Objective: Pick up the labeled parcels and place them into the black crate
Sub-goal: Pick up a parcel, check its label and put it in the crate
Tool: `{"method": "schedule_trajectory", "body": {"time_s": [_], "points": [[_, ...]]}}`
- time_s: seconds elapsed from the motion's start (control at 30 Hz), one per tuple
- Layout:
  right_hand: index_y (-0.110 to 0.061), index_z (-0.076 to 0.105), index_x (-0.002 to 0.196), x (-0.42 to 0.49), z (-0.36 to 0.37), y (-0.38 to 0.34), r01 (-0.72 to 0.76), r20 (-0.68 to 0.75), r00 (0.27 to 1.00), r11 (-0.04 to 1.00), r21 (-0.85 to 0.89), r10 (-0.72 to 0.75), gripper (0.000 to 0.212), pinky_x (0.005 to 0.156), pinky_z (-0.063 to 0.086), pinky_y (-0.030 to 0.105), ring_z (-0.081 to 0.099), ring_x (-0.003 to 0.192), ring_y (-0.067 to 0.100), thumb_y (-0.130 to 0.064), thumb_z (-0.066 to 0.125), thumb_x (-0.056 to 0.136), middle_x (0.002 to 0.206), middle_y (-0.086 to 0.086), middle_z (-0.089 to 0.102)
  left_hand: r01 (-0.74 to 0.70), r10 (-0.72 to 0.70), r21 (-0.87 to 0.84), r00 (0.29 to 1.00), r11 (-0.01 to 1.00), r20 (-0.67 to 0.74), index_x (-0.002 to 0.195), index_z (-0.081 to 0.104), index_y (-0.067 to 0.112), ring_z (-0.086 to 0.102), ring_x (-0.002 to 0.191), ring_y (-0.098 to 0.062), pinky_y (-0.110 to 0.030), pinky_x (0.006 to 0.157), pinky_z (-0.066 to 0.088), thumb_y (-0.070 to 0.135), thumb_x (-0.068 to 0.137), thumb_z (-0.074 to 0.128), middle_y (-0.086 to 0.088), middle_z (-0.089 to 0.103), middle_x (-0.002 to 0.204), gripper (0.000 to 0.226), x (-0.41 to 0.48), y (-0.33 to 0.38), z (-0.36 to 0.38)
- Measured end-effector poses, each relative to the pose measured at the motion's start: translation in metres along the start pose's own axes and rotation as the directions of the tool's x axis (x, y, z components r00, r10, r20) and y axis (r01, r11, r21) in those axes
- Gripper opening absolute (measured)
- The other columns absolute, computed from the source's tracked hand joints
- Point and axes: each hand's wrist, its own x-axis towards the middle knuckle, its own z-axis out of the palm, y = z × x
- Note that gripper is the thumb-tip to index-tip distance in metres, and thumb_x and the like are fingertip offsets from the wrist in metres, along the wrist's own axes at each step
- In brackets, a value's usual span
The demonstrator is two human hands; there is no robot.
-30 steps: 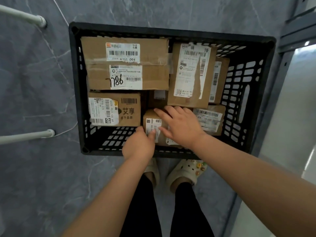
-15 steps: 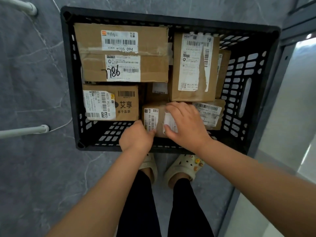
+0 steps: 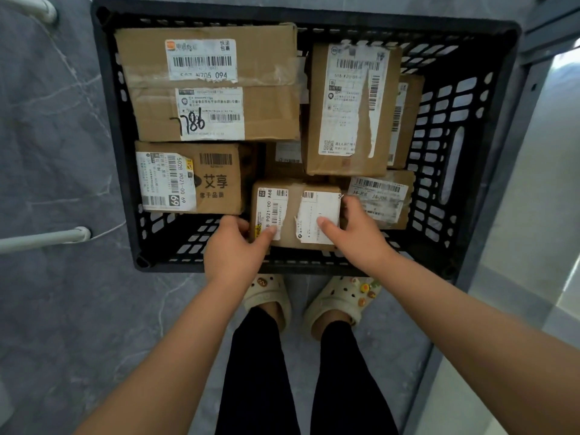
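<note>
Cardboard parcel (image 3: pixel 292 215) (in crate (image 3: pixel 314 19)) — left hand (image 3: pixel 233 246) grips; right hand (image 3: pixel 357 237) too.

One head-worn wide-angle view, looked almost straight down, close above the black crate (image 3: pixel 314 19) on the floor (image 3: pixel 56 309)

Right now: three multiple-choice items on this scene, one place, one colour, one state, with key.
1. Where is the small parcel?
A. In the crate, by its near wall
B. On the floor
C. Crate's far left corner

2. Crate colour?
A. Blue
B. White
C. Black

3. The left hand?
A. Hangs free
B. Its grip is on the small parcel
C. Rests on the crate rim

1 A, it is just inside the near wall; 2 C, walls and rim are black; 3 B, thumb on top, fingers round its left side, right hand opposite.
</note>
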Motion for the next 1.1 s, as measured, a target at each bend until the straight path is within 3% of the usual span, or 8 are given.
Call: {"method": "schedule_trajectory", "body": {"time_s": [0.13, 0.3, 0.4, 0.5, 0.63, 0.73, 0.87, 1.1], "points": [[-0.018, 0.039, 0.135, -0.004, -0.001, 0.006, -0.009, 0.028, 1.000, 0.996, 0.094, 0.006, 0.045, 0.101, 0.042, 0.029, 0.049, 0.118, 0.008, -0.022, 0.056, 0.093, 0.132, -0.004, 0.054, -0.019, 0.000, -0.177, 0.994, 0.984, -0.107, 0.101, 0.053, 0.019, 0.060, 0.091, -0.012, -0.030, 0.077, 0.047, 0.044, 0.074, 0.076, 0.004, 0.064, 0.100, 0.043, -0.010, -0.001, -0.002], [-0.021, 0.039, 0.133, -0.005, 0.004, 0.007, 0.029, 0.020, 0.999, 0.996, 0.088, -0.031, 0.040, 0.071, 0.036, -0.003, 0.049, 0.101, -0.002, -0.018, 0.051, 0.094, 0.114, -0.015, 0.052, -0.065, 0.063, -0.151, 0.998, 0.986, -0.016, 0.137, 0.047, 0.022, 0.057, 0.113, -0.005, -0.023, 0.089, 0.042, 0.035, 0.079, 0.074, 0.003, 0.064, 0.126, 0.065, -0.015, 0.000, 0.007], [-0.021, 0.039, 0.131, -0.005, 0.007, 0.005, 0.053, -0.035, 0.998, 0.993, 0.104, -0.050, 0.039, 0.078, 0.038, 0.005, 0.051, 0.104, 0.001, -0.018, 0.050, 0.094, 0.116, -0.012, 0.054, -0.142, 0.140, -0.113, 0.990, 0.983, -0.022, 0.137, 0.047, 0.025, 0.049, 0.103, 0.001, -0.021, 0.084, 0.039, 0.032, 0.083, 0.070, 0.007, 0.063, 0.124, 0.059, -0.010, 0.004, 0.008], [-0.022, 0.038, 0.132, -0.003, 0.010, 0.003, 0.039, -0.042, 0.998, 0.998, 0.055, -0.036, 0.039, 0.080, 0.040, 0.012, 0.052, 0.104, 0.005, -0.025, 0.049, 0.095, 0.118, -0.009, 0.056, -0.110, 0.111, -0.040, 0.994, 0.993, 0.011, 0.132, 0.050, 0.024, 0.059, 0.109, -0.012, -0.027, 0.084, 0.045, 0.037, 0.086, 0.066, 0.004, 0.065, 0.122, 0.050, -0.006, 0.007, 0.008], [-0.021, 0.036, 0.134, -0.002, 0.012, -0.002, -0.032, -0.036, 0.999, 0.999, 0.013, 0.032, 0.043, 0.094, 0.044, 0.034, 0.056, 0.110, 0.019, -0.031, 0.047, 0.094, 0.124, 0.002, 0.059, -0.061, 0.065, 0.146, 0.998, 0.987, -0.020, 0.118, 0.057, 0.018, 0.061, 0.103, -0.027, -0.046, 0.092, 0.048, 0.046, 0.088, 0.058, -0.003, 0.068, 0.111, 0.041, -0.009, 0.014, 0.007], [-0.021, 0.039, 0.129, -0.001, 0.008, -0.004, -0.050, -0.046, 0.998, 0.999, 0.007, 0.051, 0.036, 0.088, 0.045, 0.031, 0.057, 0.106, 0.020, -0.032, 0.045, 0.095, 0.119, 0.002, 0.061, -0.038, 0.042, 0.163, 0.999, 0.986, -0.023, 0.109, 0.061, 0.017, 0.063, 0.097, -0.026, -0.049, 0.098, 0.043, 0.049, 0.088, 0.056, -0.003, 0.070, 0.105, 0.039, -0.013, 0.015, 0.004], [-0.025, 0.039, 0.133, -0.002, 0.003, -0.004, -0.076, 0.003, 0.997, 0.997, -0.009, 0.076, 0.038, 0.084, 0.039, 0.026, 0.055, 0.104, 0.016, -0.035, 0.043, 0.096, 0.117, -0.003, 0.059, -0.016, 0.012, 0.217, 1.000, 0.976, 0.017, 0.116, 0.060, 0.016, 0.062, 0.103, -0.027, -0.048, 0.102, 0.040, 0.052, 0.089, 0.053, -0.006, 0.069, 0.109, 0.046, -0.015, 0.013, 0.001], [-0.027, 0.018, 0.148, -0.022, -0.024, -0.032, -0.100, -0.077, 0.992, 0.994, 0.043, 0.103, 0.061, 0.096, 0.029, 0.027, 0.041, 0.131, 0.022, -0.042, 0.043, 0.095, 0.146, 0.003, 0.042, -0.005, -0.038, 0.293, 0.989, 0.956, 0.140, 0.117, 0.057, 0.012, 0.058, 0.107, -0.030, -0.044, 0.096, 0.044, 0.048, 0.090, 0.052, -0.009, 0.065, 0.116, 0.046, -0.020, 0.039, -0.035]]}}
